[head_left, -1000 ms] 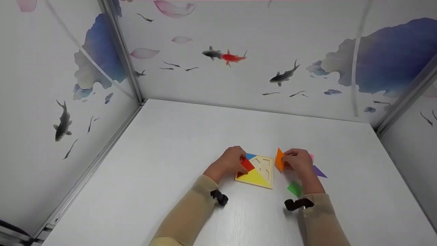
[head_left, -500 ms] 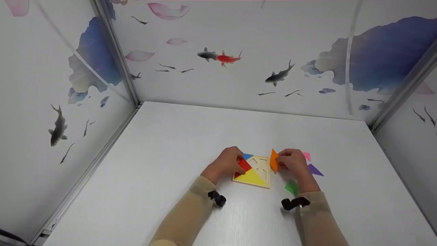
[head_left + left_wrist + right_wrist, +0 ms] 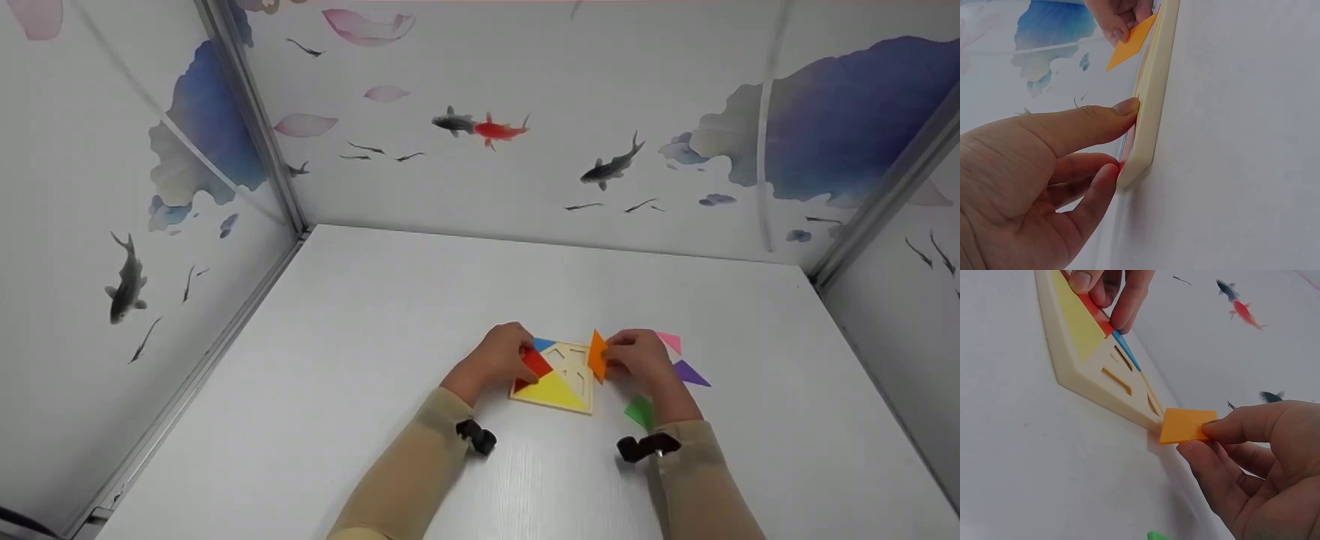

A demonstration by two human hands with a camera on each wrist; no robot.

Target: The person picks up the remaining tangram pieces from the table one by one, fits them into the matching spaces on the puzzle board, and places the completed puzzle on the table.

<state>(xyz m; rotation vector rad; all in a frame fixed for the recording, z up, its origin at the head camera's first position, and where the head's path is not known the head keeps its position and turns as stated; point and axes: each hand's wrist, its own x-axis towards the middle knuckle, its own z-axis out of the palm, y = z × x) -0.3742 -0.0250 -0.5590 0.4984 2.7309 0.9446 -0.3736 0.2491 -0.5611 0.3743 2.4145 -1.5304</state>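
Note:
A square wooden tangram board (image 3: 588, 397) lies flat, with red (image 3: 535, 363), yellow (image 3: 555, 391) and blue (image 3: 544, 344) pieces set in it. Its right part shows bare wood with small cut-outs. My left hand (image 3: 495, 360) holds the board at its left side, thumb and fingertips spread over the red piece. Between thumb and fingers my right hand (image 3: 645, 364) pinches an orange tangram piece (image 3: 1188, 425), held tilted on edge right at the board's right rim. In the left wrist view the orange piece (image 3: 1130, 45) looks like a parallelogram.
To the right of the board lie a pink piece (image 3: 670, 342), a purple triangle (image 3: 691, 373) and a green piece (image 3: 640, 412), partly hidden by the right wrist. Walls printed with fish and petals (image 3: 525, 165) enclose the white table (image 3: 390, 300) at back and sides.
My right hand has moved left with the orange piece, from beside the board up to its right rim. More of the pink piece shows now. The left hand stays on the board.

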